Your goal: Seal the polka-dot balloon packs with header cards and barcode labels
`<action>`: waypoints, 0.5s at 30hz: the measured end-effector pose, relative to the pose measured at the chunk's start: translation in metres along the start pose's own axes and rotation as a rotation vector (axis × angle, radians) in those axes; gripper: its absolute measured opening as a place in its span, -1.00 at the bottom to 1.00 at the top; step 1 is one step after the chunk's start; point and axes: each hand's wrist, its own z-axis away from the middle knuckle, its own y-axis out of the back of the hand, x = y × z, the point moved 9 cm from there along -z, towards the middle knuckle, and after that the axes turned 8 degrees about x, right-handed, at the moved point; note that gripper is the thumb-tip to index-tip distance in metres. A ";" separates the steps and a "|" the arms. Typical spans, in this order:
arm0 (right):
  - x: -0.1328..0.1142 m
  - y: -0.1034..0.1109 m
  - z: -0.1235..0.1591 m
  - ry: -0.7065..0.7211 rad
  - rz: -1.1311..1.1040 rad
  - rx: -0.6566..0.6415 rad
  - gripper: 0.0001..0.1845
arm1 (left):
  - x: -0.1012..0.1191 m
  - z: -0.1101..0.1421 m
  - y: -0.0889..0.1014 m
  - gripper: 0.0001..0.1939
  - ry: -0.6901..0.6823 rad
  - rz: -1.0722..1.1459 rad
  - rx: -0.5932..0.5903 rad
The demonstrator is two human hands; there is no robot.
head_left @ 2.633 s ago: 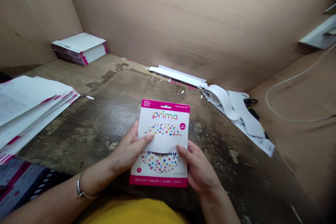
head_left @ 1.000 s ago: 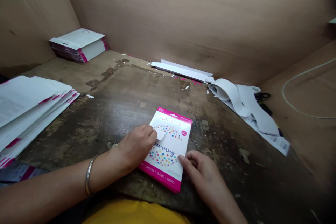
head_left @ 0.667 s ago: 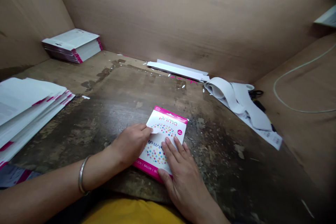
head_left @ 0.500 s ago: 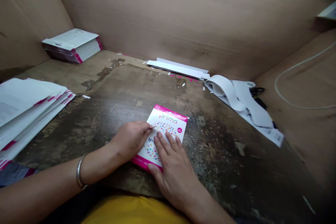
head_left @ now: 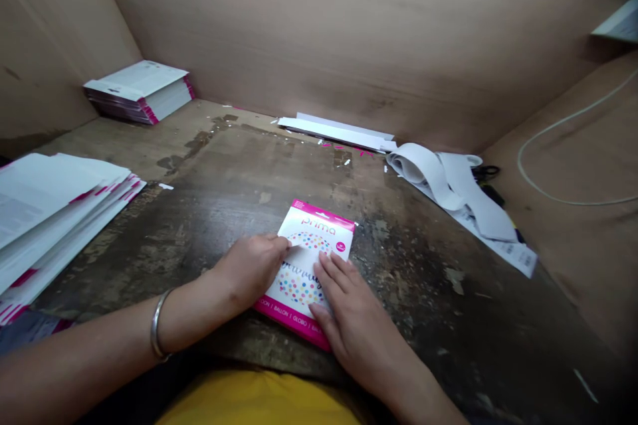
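Observation:
A flat white and pink balloon packet (head_left: 299, 289), printed with "prima" and coloured dots, lies on the worn table before me. My left hand (head_left: 254, 269) is at its left edge, thumb and fingertips pinched together. A thin pale sliver shows at those fingertips, too small to name. My right hand (head_left: 359, 319) lies over the packet's right side with its fingers stretched out, pressing on the printed face. Part of the lettering is hidden by the hands.
Stacks of similar white packets (head_left: 64, 189) stand at the left, with another stack (head_left: 142, 89) in the back corner. White strips (head_left: 339, 133) lie along the back wall. A curled label roll (head_left: 448, 179) rests at right near black-handled scissors (head_left: 487, 172). Paper scraps dot the table.
My right hand has slid to the right across the packet, uncovering more of the dots and lettering. My left hand stays pinched at the left edge.

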 end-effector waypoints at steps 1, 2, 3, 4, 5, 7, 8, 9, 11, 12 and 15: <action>0.004 -0.002 0.004 -0.027 0.030 -0.003 -0.43 | 0.001 0.000 0.001 -0.80 -0.004 0.000 0.007; 0.004 -0.005 0.007 -0.034 0.049 -0.006 -0.42 | 0.003 0.000 0.001 -0.80 -0.006 0.004 0.013; 0.003 -0.007 0.008 -0.028 0.060 -0.007 -0.41 | 0.004 0.001 0.002 -0.80 -0.006 0.005 0.022; 0.001 -0.009 0.008 -0.021 0.067 -0.004 -0.40 | 0.005 0.001 0.003 -0.81 -0.005 0.005 0.028; -0.002 -0.010 0.006 -0.012 0.069 0.000 -0.41 | 0.006 0.002 0.003 -0.81 -0.005 -0.001 0.031; -0.008 -0.012 0.000 0.007 0.052 0.002 -0.40 | 0.008 0.003 0.002 -0.81 -0.016 -0.034 0.030; -0.010 -0.012 -0.004 0.015 0.036 0.005 -0.40 | 0.010 0.004 0.002 -0.82 -0.025 -0.056 0.033; -0.012 -0.011 -0.007 0.021 0.017 0.010 -0.39 | 0.012 0.004 0.002 -0.83 -0.033 -0.076 0.037; -0.015 -0.009 -0.012 0.028 -0.019 0.023 -0.39 | 0.014 0.005 0.002 -0.86 -0.036 -0.093 0.035; -0.015 -0.008 -0.013 0.027 -0.032 0.030 -0.39 | 0.015 0.005 0.001 -0.88 -0.031 -0.089 0.027; -0.015 -0.007 -0.014 0.025 -0.054 0.033 -0.40 | 0.018 0.006 -0.003 -0.90 -0.021 -0.077 -0.012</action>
